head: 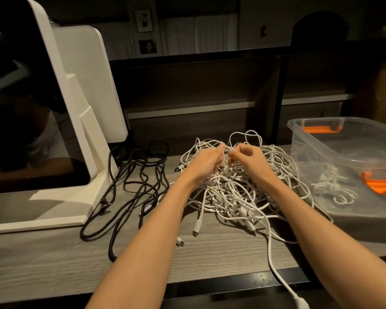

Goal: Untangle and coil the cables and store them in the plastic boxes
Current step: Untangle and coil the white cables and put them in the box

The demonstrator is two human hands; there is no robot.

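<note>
Working at the top of a heap of white cables (239, 192), both hands meet close together near the middle of the view. The left hand (206, 162) has its fingers curled into the strands and pinches white cable at its fingertips; the right hand (247, 159), just beside it at 3 o'clock, is likewise curled and pinches a white strand. Loops of cable rise above the hands toward 12 o'clock.

The white heap lies on the pale wood-grain surface (54, 264), between the two forearms and spreading under them. Several white plugs stick out of its near edge toward 6 o'clock, and one long white lead (274, 264) runs off the front of the surface toward 5 o'clock, ending in a plug.

At 9 o'clock from the heap, loose black cables (129, 192) sprawl on the surface, apart from the white ones except where their edges come near. Beyond them, at 10 o'clock, stands a white machine with a dark glossy front (83, 108).

At 3 o'clock sits a clear plastic box (321, 139) with orange handles, open at the top. Inside it lies a small bundle of coiled white cable (330, 186). The heap's right edge comes right up to the box wall.
</note>
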